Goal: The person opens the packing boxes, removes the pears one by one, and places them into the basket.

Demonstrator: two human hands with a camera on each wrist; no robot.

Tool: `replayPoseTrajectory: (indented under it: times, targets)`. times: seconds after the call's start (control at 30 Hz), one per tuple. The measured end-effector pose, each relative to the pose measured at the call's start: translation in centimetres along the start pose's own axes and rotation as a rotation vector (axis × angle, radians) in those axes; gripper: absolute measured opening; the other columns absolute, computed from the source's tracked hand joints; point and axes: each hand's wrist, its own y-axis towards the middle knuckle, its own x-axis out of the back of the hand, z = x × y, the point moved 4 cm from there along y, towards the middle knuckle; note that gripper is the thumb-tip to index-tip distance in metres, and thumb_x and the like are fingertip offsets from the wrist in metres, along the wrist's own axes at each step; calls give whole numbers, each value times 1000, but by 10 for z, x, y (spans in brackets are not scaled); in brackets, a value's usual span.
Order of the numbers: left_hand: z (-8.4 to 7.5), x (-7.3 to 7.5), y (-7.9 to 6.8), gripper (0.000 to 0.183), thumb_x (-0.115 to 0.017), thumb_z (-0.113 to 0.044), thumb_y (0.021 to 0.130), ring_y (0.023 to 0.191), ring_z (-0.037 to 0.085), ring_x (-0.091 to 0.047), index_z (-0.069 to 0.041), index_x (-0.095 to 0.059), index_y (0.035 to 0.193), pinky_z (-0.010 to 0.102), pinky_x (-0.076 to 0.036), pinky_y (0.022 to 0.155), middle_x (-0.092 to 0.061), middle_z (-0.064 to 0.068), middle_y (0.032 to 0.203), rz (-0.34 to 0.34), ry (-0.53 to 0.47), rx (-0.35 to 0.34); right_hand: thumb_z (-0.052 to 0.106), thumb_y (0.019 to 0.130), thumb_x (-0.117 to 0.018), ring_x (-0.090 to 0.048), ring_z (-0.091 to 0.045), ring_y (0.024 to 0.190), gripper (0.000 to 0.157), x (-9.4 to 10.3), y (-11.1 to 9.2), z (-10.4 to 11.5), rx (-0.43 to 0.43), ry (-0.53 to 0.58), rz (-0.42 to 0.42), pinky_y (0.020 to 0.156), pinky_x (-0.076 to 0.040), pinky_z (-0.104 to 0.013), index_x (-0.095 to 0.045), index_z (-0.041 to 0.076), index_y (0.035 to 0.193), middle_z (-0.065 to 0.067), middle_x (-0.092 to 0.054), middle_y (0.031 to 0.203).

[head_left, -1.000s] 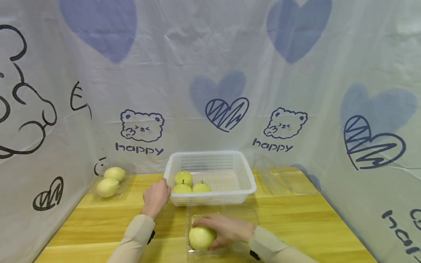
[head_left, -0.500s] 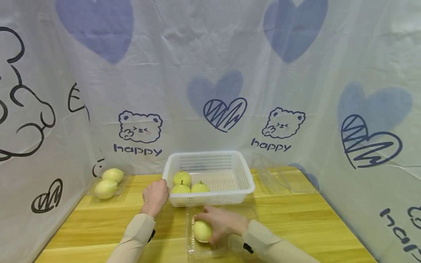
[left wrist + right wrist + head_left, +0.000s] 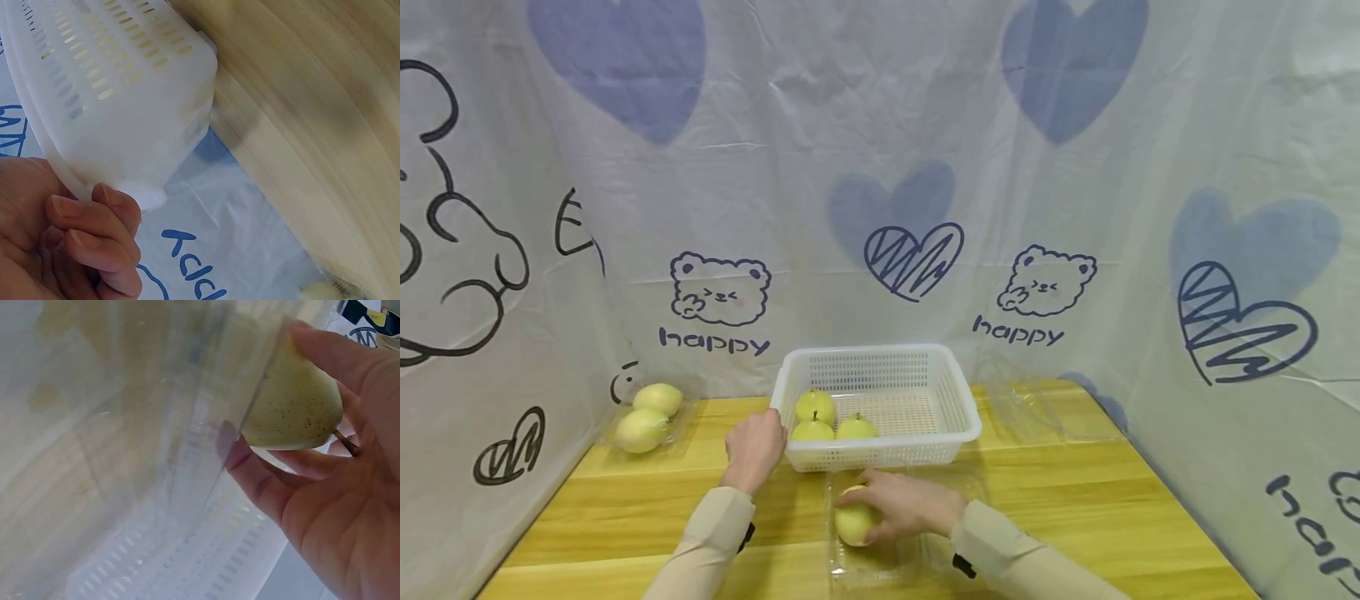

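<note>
Nearest us, two pale sleeves (image 3: 700,533) reach in over the tabletop (image 3: 1097,508), its yellow wood grain running in soft bands. Low in the middle lies a clear plastic box (image 3: 880,575), thin-walled and glossy, seen mostly by its ridged edges. Over its left part the right hand (image 3: 906,504) grasps a pear (image 3: 852,523), thumb and fingers spread about the rounded sides; we judge that this wide hold suits a smooth, firm fruit and spares the skin. From the right wrist we note brown specks, a woody stem toward the palm, and a fingertip seen against the clear plastic; whether the pear touches the box's floor we cannot tell. Beyond, the left hand (image 3: 756,450), fingers curled, grips the rim of a white basket (image 3: 880,457) at its left end, probably to steady it. Its moulded plastic is pierced with rows of slots. Three pears (image 3: 857,427) sit together at the basket's left side, close to that hand. Farther left, two pale yellow fruits (image 3: 642,429) rest in clear packaging; at far right we find more clear plastic (image 3: 1082,408), behind it a creased, heart-printed curtain (image 3: 820,108).
</note>
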Motion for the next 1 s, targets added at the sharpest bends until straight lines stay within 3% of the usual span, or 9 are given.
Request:
replayPoseTrajectory:
  times: [0.13,0.3,0.53,0.77,1.0]
  targets:
    - [0,0,1,18,-57,-15,93,55,25,-55,0,-62,84,40,-43,43,-59,12,66,14,-3,3,36,86,-73,-57,-13,115,57,-2,-1,-2,45,-29,-25,97,-49,-28,-55,26,139,-4,-57,132]
    - [4,0,0,17,-57,-15,92,55,25,-54,0,-62,85,39,-42,42,-57,12,66,15,-11,20,36,86,-72,-57,-16,120,57,-4,-1,-4,37,18,-56,101,-47,-31,-54,24,139,-4,-58,135]
    - [3,-1,0,17,-54,-14,91,54,26,-54,0,-62,85,40,-41,42,-57,12,65,-2,-27,11,38,94,-63,-55,-17,121,53,-8,1,-3,42,-19,-23,102,-47,-31,-49,27,143,-7,-53,139]
    - [4,-3,2,17,-53,-14,92,55,26,-55,0,-62,87,41,-41,42,-58,13,66,5,-33,27,39,83,-75,-58,-12,112,67,-14,3,-4,-36,64,-8,93,-50,-27,-46,32,143,-5,-50,137]
    - [4,-3,0,17,-53,-13,92,56,26,-55,0,-62,87,40,-42,43,-58,12,66,12,-33,25,33,80,-77,-57,-8,97,67,-15,3,-5,-96,71,-17,81,-49,-24,-48,34,140,-4,-55,123]
